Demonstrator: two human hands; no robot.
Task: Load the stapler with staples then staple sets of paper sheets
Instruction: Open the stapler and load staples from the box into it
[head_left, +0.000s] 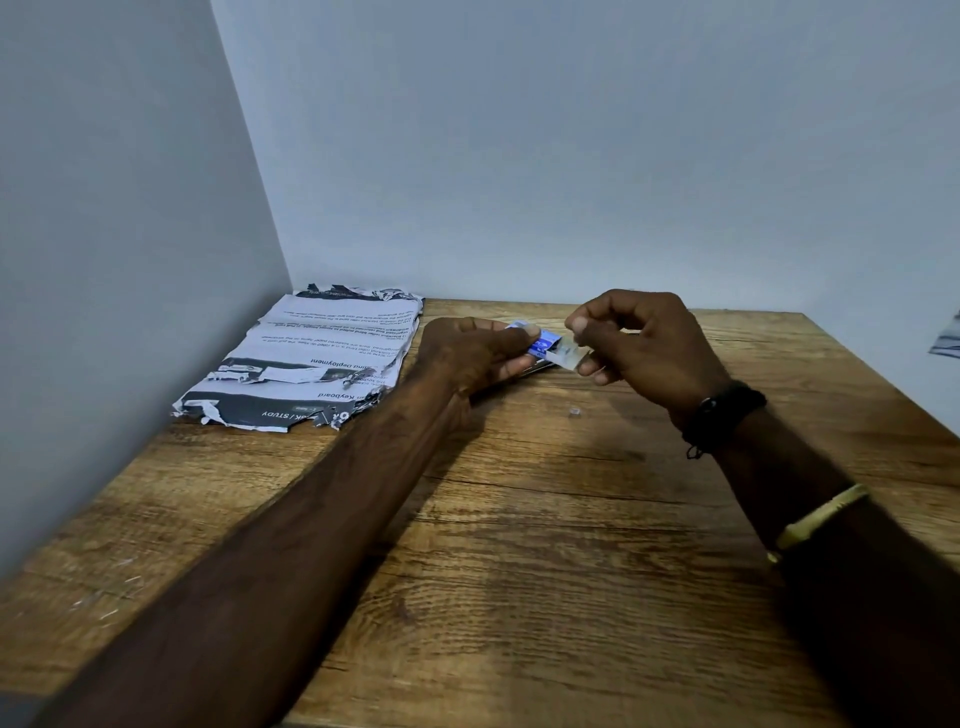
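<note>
The wooden counter (519, 571) fills the lower view, set into a corner of two plain walls. At its far left, against the wall, lies the stack of printed paper sheets (311, 358), ragged and torn along several edges, flat and untouched; nothing shows them stapled yet, though something small and dark lies near their right edge that is too blurred to name.

Both forearms reach in over the counter. The left hand (467, 358) is closed around a small blue staple box (543, 344), thumb on top, fingers (514, 366) underneath. A dark, thin shape shows just below the box and the left hand; it may be the stapler, but I cannot tell. The right hand (644, 348) pinches a pale flap or inner tray (566, 357) at the box's open end between thumb and forefinger, the other fingers curled. A dark band and a yellow bangle sit on the right wrist and forearm.

By my judgement the task is at its very start: the box is only being opened, no staples are out, loading and all stapling remain.

One tiny pale bit (574, 413), perhaps a loose staple fragment, lies on the counter beneath the hands. Nothing blocks the work; the sheets are near on the left.
</note>
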